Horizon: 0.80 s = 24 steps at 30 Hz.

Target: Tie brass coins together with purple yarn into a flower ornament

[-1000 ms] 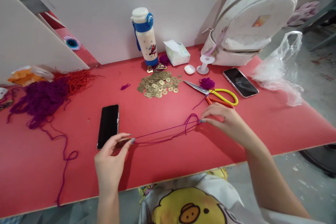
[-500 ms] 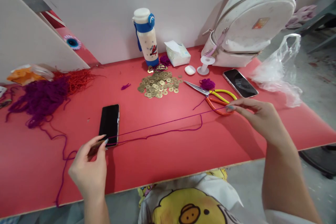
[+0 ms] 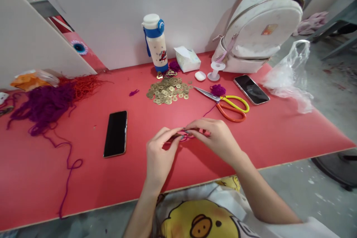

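My left hand (image 3: 161, 148) and my right hand (image 3: 213, 137) meet fingertip to fingertip over the red table (image 3: 134, 178). Between them is a loop of purple yarn (image 3: 184, 137), pinched by both hands. Something brownish also sits under the left fingers, mostly hidden. Behind the hands lies a heap of brass coins (image 3: 169, 91) with holes in the middle. Scissors (image 3: 231, 108) with one yellow and one orange handle rest beyond the right hand, beside a small purple yarn bundle (image 3: 218, 90).
A phone (image 3: 115, 134) lies left of my hands, another phone (image 3: 251, 89) far right. Tangled purple yarn (image 3: 46, 106) lies at the left. Along the back stand a bottle (image 3: 156, 44), tissue pack (image 3: 188, 59), white spool (image 3: 216, 71) and backpack (image 3: 259, 29); a plastic bag (image 3: 290, 78) is right.
My hands, held wide apart with yarn stretched between them, have come together at the middle. The left moved right, the right moved left, and the yarn now forms a small loop.
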Each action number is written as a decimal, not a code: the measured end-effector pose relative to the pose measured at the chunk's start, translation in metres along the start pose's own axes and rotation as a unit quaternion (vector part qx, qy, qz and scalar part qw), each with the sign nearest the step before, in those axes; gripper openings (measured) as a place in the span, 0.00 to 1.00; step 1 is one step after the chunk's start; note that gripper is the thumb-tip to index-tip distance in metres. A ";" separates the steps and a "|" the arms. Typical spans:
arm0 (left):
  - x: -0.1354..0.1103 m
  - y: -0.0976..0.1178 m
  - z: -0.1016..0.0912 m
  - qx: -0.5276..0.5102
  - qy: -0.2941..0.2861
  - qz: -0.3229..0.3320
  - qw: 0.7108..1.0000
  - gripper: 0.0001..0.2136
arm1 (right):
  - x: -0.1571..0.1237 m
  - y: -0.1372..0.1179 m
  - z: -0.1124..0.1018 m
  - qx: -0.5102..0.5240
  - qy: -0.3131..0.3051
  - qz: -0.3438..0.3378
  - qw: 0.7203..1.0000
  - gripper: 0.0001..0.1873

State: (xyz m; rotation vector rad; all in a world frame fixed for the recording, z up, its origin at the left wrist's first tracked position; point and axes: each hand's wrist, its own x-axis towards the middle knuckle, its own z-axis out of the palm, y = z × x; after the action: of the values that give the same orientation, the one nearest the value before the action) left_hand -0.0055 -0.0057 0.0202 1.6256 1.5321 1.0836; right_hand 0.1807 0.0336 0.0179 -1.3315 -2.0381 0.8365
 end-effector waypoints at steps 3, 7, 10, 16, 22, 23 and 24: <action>0.004 -0.002 0.004 -0.019 -0.002 -0.001 1.000 0.07 | -0.002 -0.006 0.006 0.002 -0.004 -0.016 1.000 0.09; 0.005 -0.011 0.002 -0.038 -0.008 -0.018 0.999 0.05 | -0.004 -0.007 0.006 0.016 -0.015 -0.022 1.000 0.09; 0.004 -0.017 0.000 -0.053 -0.008 -0.036 0.998 0.04 | 0.005 -0.002 0.001 0.032 -0.019 -0.019 0.999 0.10; 0.001 -0.024 -0.004 -0.062 0.006 -0.040 0.997 0.04 | 0.055 0.036 0.003 -0.141 -0.024 -0.034 0.989 0.22; -0.003 -0.024 0.000 -0.070 0.005 -0.035 0.997 0.05 | 0.117 0.068 0.041 -0.206 -0.097 -0.170 0.959 0.42; -0.004 -0.024 0.001 -0.069 0.006 -0.034 0.997 0.05 | 0.127 0.068 0.048 -0.212 -0.094 -0.185 0.955 0.41; -0.005 -0.024 0.001 -0.069 0.007 -0.033 0.997 0.05 | 0.138 0.067 0.055 -0.220 -0.086 -0.199 0.951 0.40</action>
State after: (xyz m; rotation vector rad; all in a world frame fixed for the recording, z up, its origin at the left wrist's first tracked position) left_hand -0.0150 -0.0082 -0.0020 1.4669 1.4757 1.1401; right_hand 0.1311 0.1717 -0.0527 -1.0193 -2.6206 0.3343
